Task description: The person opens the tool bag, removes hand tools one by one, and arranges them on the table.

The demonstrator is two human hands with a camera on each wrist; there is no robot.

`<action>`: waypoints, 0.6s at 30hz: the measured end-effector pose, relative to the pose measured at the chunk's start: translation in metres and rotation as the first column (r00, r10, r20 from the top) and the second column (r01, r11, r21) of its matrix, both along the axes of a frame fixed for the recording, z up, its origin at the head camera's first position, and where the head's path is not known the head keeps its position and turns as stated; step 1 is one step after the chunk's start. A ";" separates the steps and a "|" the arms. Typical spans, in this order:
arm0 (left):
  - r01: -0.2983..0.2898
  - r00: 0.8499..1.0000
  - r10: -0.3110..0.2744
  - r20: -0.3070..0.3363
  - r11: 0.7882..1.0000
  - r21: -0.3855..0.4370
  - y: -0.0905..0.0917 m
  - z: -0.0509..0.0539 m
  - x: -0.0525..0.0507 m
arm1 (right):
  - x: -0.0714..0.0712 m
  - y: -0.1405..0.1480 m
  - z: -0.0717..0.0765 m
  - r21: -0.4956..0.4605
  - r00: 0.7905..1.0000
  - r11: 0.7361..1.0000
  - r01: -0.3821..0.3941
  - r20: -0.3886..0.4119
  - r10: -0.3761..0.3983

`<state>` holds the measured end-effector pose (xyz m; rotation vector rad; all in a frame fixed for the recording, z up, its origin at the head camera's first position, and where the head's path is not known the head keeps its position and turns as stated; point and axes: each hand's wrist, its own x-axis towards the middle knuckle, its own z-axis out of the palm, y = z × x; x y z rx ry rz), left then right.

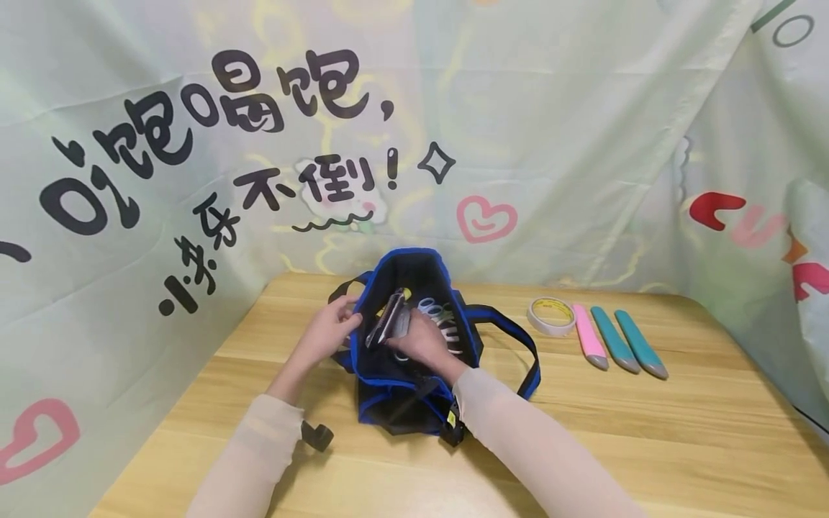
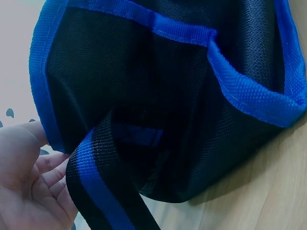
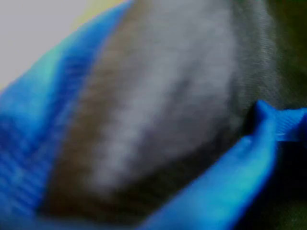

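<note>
A black tool bag with blue trim (image 1: 404,253) stands with its mouth spread on the table. At its left rim, my left hand (image 1: 327,327) pinches the edge; the left wrist view shows that hand (image 2: 36,182) beside a black-and-blue strap (image 2: 96,167). My right hand (image 1: 427,342) reaches inside, its fingertips largely hidden. Close to those fingers, a dark, shiny long packet (image 1: 386,320) leans in the bag, with a grey piece (image 1: 403,321) beside it. Scissors handles (image 1: 427,306) show behind the hand. In the right wrist view, blurred black fabric (image 3: 177,96) and blue trim fill the picture.
Right of the bag, a tape roll (image 1: 551,316) lies near a pink-handled tool (image 1: 590,337) and two teal ones (image 1: 614,339). A handle strap (image 1: 512,327) loops out rightward. A black buckle (image 1: 317,436) is by the left sleeve. Printed cloth (image 1: 550,129) hangs behind the table.
</note>
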<state>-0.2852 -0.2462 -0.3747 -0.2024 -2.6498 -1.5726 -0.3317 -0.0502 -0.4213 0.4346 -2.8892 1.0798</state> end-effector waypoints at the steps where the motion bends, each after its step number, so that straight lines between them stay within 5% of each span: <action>1: 0.000 1.000 0.000 0.001 1.000 0.000 0.000 0.000 0.000 | -0.001 0.001 0.001 -0.006 1.000 1.000 0.000 0.014 0.000; 11: -0.002 1.000 0.002 0.003 1.000 -0.027 0.000 0.001 0.000 | -0.006 0.005 0.012 0.034 0.993 0.999 -0.003 0.121 -0.001; 18: -0.005 1.000 0.005 0.001 1.000 -0.030 0.000 0.000 0.001 | -0.014 0.017 0.017 -0.176 0.953 0.984 -0.036 0.289 0.087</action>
